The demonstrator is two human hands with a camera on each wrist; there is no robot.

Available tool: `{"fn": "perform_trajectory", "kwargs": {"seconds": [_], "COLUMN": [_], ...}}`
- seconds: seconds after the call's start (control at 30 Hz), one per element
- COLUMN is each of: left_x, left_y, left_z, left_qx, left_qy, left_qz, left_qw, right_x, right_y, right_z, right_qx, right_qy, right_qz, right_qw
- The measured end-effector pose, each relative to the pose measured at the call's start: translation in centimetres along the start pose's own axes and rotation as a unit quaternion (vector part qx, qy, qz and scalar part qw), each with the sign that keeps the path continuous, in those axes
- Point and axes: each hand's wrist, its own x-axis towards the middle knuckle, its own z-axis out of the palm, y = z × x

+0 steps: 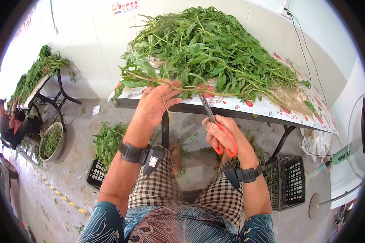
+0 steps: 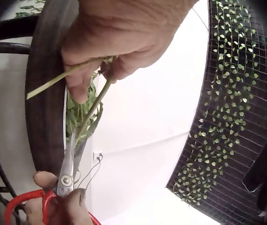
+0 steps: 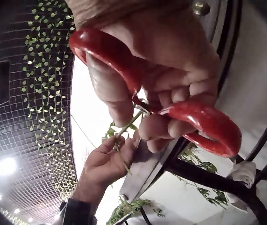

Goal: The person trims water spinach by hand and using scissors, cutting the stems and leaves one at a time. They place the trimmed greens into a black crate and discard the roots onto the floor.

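Above the table's front edge, my left hand (image 1: 156, 103) pinches long green stems (image 2: 96, 105) between thumb and fingers. A cut stem end (image 2: 47, 86) pokes out from under that hand. My right hand (image 1: 227, 133) grips red-handled scissors (image 1: 230, 139), thumb and fingers through the loops (image 3: 206, 126). In the left wrist view the scissor blades (image 2: 69, 161) reach up to the stem below the left fingers. Behind both hands a large heap of leafy greens (image 1: 207, 48) covers much of the table.
The table (image 1: 312, 121) has a patterned cover and a dark edge. Black crates (image 1: 292, 178) stand on the floor to the right, another crate (image 1: 96, 175) with greens to the left. Farther left, a person (image 1: 16, 125) sits by a second table and a tub (image 1: 52, 141). A fan (image 1: 340, 154) stands right.
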Motion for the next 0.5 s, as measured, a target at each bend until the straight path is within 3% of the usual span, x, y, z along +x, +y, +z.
{"fn": "perform_trajectory", "kwargs": {"seconds": [0.5], "left_x": [-0.28], "left_y": [0.5], "left_z": [0.13], "left_qx": [-0.005], "left_qy": [-0.003], "left_qz": [-0.013], "left_qw": [1.0], "right_x": [0.44], "right_y": [-0.32], "right_z": [0.54], "right_qx": [-0.02], "right_qy": [0.039], "right_qz": [-0.015], "right_qw": [0.999]}}
